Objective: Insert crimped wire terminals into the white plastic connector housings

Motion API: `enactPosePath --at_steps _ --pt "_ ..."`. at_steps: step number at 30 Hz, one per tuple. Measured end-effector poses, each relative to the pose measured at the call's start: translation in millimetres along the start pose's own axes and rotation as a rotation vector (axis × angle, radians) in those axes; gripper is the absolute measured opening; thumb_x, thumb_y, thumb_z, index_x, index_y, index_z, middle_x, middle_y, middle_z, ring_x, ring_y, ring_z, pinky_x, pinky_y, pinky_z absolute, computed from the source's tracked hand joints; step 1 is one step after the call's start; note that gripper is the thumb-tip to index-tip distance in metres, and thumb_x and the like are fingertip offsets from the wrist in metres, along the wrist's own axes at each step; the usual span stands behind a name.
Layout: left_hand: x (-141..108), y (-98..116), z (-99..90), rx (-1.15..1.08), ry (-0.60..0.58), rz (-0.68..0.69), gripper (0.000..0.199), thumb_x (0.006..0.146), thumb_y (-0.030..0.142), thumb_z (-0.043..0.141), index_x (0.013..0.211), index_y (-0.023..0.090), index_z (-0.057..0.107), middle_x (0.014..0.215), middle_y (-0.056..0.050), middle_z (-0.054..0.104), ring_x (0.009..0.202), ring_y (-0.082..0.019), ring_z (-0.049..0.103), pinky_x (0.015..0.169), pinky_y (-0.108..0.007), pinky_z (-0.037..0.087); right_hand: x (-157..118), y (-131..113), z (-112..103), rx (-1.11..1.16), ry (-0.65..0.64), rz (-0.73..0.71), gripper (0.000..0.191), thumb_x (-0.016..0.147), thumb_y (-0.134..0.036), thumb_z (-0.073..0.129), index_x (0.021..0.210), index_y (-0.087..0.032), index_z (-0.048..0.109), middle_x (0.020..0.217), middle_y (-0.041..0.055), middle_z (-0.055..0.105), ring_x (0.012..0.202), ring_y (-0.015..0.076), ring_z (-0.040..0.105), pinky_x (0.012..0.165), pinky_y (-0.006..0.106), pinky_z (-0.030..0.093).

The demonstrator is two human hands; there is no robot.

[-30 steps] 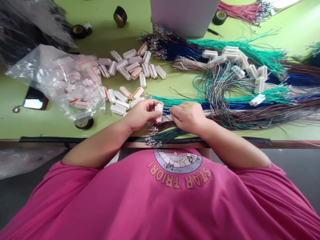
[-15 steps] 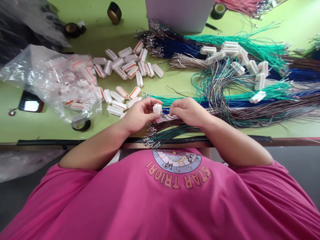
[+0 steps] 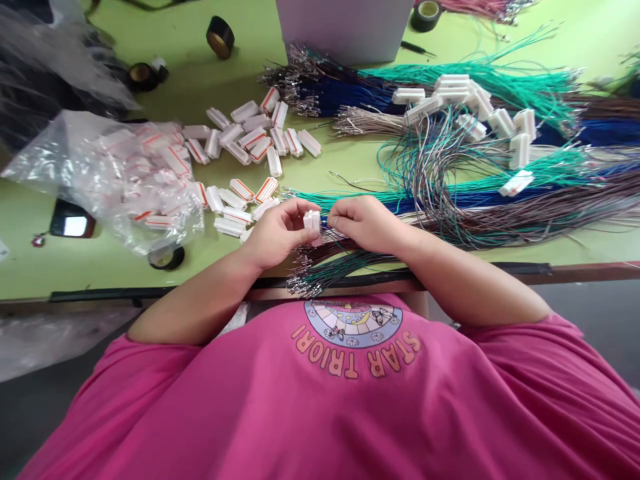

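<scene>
My left hand [image 3: 275,232] pinches a white connector [image 3: 312,223] above the wire bundles; my right hand [image 3: 363,223], fingertips bunched together, sits just beside it. The pink shirt [image 3: 320,400] reads "STAR TRIORI".

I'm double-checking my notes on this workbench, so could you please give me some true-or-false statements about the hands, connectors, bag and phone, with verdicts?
1. The left hand holds a white connector. True.
2. The plastic bag lies to the right of both hands. False: it lies to their left, with white pieces showing through it.
3. The right hand is close beside the held connector, its fingers drawn together. True.
4. The phone lies on the wires. False: it lies at the left, near the bag.
5. Several loose connectors rest on wires at the right. True.
</scene>
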State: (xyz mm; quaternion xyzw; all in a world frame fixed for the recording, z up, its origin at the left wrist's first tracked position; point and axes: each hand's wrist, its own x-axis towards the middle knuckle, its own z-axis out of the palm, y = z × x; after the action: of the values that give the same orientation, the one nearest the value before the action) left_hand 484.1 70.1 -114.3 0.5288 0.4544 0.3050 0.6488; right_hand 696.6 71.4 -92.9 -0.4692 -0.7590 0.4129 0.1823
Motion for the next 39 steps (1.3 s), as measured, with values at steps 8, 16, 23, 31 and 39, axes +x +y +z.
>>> enactPosePath --at_steps 8,16,23,31,39 --pt "0 1 -2.4 -0.107 -0.024 -0.042 0.056 0.059 0.037 0.095 0.100 0.018 0.062 0.077 0.001 0.069 0.062 -0.014 0.067 0.064 -0.029 0.058 -9 0 6 -0.554 0.084 -0.211 0.036 0.098 -0.029 0.040 0.090 -0.015 0.072 0.081 0.0080 0.066 0.066 0.0149 0.042 0.062 0.033 0.020" --pt "-1 1 -0.5 -0.044 -0.029 -0.022 0.054 0.060 0.035 0.094 0.104 0.017 0.067 0.078 0.000 0.071 0.064 -0.014 0.068 0.068 -0.031 0.059 -2 -4 6 -0.214 0.019 -0.048 0.028 0.093 -0.024 0.046 0.080 -0.015 0.070 0.071 0.0024 0.062 0.065 0.0121 0.044 0.065 0.029 0.027" --pt "1 1 3.3 -0.038 -0.026 -0.045 0.054 0.061 0.036 0.092 0.106 0.016 0.068 0.072 0.000 0.070 0.063 -0.016 0.067 0.067 -0.032 0.058 -1 1 14 -0.267 0.054 -0.068 0.027 0.094 -0.022 0.046 0.086 -0.015 0.071 0.081 0.0055 0.067 0.070 0.0134 0.049 0.069 0.028 0.031" --pt "0 2 5.2 -0.017 -0.024 -0.060 0.052 0.063 0.035 0.089 0.106 0.016 0.066 0.073 0.000 0.070 0.063 -0.015 0.066 0.065 -0.031 0.057 -4 1 19 -0.431 0.073 -0.103 0.032 0.098 -0.025 0.042 0.093 -0.012 0.071 0.083 0.0086 0.069 0.067 0.0150 0.047 0.066 0.031 0.028" --pt "1 3 4.4 -0.047 0.019 -0.061 0.057 0.056 0.037 0.093 0.104 0.016 0.069 0.082 -0.002 0.072 0.065 -0.014 0.066 0.064 -0.029 0.057 0 4 19 -0.231 0.123 -0.122 0.026 0.092 -0.021 0.045 0.082 -0.014 0.068 0.077 0.0052 0.066 0.070 0.0137 0.049 0.069 0.028 0.033"
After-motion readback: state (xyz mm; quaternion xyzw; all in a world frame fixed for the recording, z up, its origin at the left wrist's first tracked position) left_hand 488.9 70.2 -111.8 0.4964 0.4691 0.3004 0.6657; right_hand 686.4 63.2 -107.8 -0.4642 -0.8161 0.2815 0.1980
